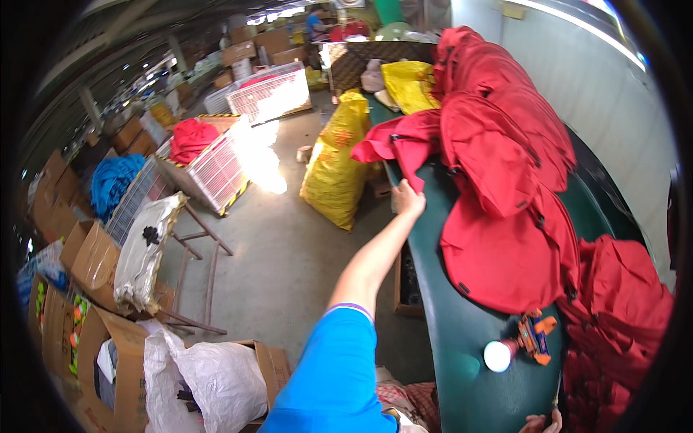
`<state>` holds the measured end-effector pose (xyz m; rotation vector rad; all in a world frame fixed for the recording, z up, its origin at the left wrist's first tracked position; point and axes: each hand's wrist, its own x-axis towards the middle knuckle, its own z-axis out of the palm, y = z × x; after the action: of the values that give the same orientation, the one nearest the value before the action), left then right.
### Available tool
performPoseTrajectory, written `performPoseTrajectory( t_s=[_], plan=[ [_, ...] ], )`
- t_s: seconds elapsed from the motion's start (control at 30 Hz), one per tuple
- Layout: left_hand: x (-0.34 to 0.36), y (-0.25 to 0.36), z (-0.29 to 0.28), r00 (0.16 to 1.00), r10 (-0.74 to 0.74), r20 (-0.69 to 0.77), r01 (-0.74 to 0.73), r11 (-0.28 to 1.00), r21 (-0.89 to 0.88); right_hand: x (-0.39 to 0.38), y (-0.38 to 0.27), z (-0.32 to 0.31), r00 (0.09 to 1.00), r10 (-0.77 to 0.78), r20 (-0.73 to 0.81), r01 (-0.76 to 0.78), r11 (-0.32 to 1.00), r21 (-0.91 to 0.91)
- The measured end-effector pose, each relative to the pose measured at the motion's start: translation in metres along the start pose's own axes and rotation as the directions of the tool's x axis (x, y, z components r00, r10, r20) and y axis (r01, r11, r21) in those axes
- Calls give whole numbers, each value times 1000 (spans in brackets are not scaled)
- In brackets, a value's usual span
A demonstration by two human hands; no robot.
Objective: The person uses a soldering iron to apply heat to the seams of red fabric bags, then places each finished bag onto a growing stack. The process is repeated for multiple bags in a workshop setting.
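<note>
My left hand (406,200) reaches forward and grips the hanging corner of a red fabric piece (393,141) at the near edge of the long green table (455,364). My right hand (543,423) is at the bottom edge, fingers curled at a thin object, too small to make out. Red fabric pieces with dark fittings (498,267) lie piled along the table. An orange-and-blue tool (535,334) with a round white-faced lamp (498,356) lies near my right hand.
A full yellow sack (333,173) stands left of the table. Wire crates (216,169), a padded metal-legged stand (148,256), cardboard boxes (101,346) and a white plastic bag (213,379) line the left. A person in blue (316,25) is far back. A pale wall (592,101) bounds the right.
</note>
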<state>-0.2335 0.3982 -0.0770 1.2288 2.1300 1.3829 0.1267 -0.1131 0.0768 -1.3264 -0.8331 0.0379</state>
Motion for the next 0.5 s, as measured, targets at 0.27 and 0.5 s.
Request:
performPoseTrajectory(
  t_s=[0.27,0.5],
  plan=[
    [-3,58,50,976,202,83,-191,973,-129,2,-4,13,997,37,-62,-43,994,-99],
    [51,31,170,923,-234,305,383,621,-684,18,20,-1,998,60,-28,-62,992,-108]
  ],
)
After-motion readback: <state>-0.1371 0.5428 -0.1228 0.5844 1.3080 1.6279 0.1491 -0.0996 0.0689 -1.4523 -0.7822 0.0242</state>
